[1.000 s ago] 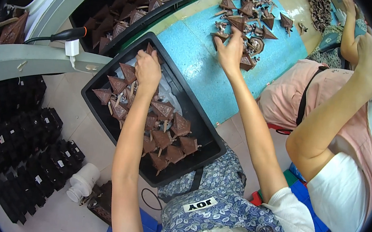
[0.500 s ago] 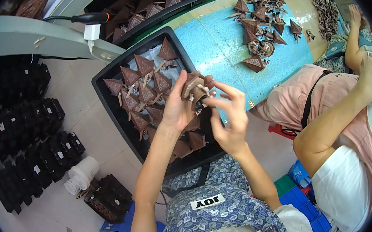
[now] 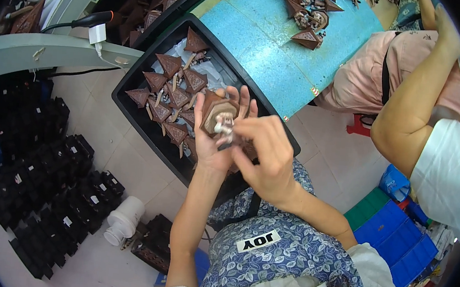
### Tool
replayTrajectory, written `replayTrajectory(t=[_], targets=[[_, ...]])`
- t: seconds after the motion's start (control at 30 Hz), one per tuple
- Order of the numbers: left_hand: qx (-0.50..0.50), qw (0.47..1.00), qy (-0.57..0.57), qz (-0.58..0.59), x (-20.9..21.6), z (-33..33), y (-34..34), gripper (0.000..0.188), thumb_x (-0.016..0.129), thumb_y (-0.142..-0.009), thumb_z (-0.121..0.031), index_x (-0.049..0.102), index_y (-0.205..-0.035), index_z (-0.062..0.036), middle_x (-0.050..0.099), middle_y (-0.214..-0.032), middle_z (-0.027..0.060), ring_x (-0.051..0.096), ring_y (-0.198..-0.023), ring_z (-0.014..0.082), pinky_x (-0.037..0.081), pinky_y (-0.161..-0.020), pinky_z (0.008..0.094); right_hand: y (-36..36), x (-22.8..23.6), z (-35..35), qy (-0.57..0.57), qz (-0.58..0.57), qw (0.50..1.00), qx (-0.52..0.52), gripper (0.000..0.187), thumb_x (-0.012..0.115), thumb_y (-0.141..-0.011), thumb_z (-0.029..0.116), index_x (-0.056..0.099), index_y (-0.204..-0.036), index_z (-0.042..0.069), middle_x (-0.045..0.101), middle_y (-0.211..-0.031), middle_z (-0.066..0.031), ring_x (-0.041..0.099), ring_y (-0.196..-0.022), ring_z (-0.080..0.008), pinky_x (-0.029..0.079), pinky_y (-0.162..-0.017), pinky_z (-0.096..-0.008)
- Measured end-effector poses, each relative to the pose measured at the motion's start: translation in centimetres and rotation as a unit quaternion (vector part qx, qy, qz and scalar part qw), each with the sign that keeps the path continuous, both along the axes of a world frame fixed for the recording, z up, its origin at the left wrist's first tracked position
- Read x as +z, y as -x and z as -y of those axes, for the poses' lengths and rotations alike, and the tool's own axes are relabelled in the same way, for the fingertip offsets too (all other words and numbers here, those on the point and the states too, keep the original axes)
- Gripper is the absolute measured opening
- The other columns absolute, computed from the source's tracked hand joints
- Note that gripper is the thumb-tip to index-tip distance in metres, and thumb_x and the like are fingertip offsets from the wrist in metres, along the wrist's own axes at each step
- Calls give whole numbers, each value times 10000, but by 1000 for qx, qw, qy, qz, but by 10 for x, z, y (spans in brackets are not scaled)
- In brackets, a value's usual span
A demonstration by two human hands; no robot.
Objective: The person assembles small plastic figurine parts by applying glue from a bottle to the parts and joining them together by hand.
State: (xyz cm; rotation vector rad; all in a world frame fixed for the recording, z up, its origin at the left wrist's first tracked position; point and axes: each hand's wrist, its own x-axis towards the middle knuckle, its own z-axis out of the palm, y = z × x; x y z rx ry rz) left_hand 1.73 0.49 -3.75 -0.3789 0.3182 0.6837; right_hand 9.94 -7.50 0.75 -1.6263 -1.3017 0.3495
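Observation:
My left hand [image 3: 210, 151] cradles a brown, pointed, hollow piece [image 3: 209, 114], palm up with fingers behind it. Inside its angular rim is a tan recess, and a small pale figure-like part [image 3: 224, 123] sits at its front. My right hand [image 3: 268, 157] is curled in from the right, fingertips bunched at that pale part. Motion smears these fingertips, and what they pinch is not clear. Below both hands lies a black tray [image 3: 292, 144] holding several brown pyramid-shaped pieces [image 3: 179, 95] and small pale and brown parts. My hands cover part of the tray's contents.
A blue-topped table [image 3: 263, 30] beyond the tray bears more brown pieces [image 3: 307, 38]. Another person [image 3: 404, 121] works at the right. Stacked black boxes [image 3: 43, 181] and a white container [image 3: 125, 215] stand at left. Blue crates [image 3: 392, 242] are at lower right.
The view has shifted, so the table sits higher. My left hand has tilted the brown piece, showing its recess more. The right hand's spread fingers have drawn together and moved in over the pale part.

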Motion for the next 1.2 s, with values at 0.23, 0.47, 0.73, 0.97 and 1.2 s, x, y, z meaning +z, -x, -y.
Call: replayTrajectory(t=[0.23, 0.47, 0.73, 0.97, 1.2], targets=[[-23, 1000, 6, -2, -9, 4, -3, 342, 496, -951, -434, 568, -973, -100, 551, -907, 63, 498, -849, 179, 449, -740, 300, 10, -13, 14, 36, 4, 996, -78, 327, 712, -697, 62, 602, -995, -11, 608, -918, -150, 600, -851, -316, 475, -728, -393], [-130, 463, -500, -720, -75, -82, -30, 525, 375, -994, -407, 564, -904, 75, 644, -884, 242, 627, -827, 397, 472, -764, 482, -36, -55, 17, 131, -69, 975, -168, 284, 708, -809, 163, 612, -995, -30, 652, -964, -176, 647, -866, -301, 509, -759, -368], [-145, 248, -496, -819, -99, -121, -48, 349, 405, -975, -282, 453, -1072, 50, 625, -857, 332, 606, -838, 489, 449, -743, 552, -104, -93, -14, 172, -120, 954, -215, 305, 714, -792, 174, 617, -996, -31, 654, -973, -179, 646, -842, -251, 504, -679, -346], [-40, 156, -597, -786, -131, -102, -43, 285, 491, -939, -150, 433, -1153, 29, 580, -979, 279, 560, -908, 427, 405, -809, 484, -222, -178, -76, 171, 0, 875, -453, 758, 803, -703, 356, 454, -1166, -133, 447, -1251, -271, 470, -1154, -264, 527, -637, -368], [-33, 166, -591, -789, -76, -62, -41, 400, 564, -899, -175, 454, -1212, 49, 507, -1128, 232, 519, -1024, 363, 388, -919, 461, -207, -191, -63, 180, -398, 851, -292, 389, 770, -713, 228, 609, -894, -76, 606, -755, -102, 611, -630, -178, 544, -531, -289]])
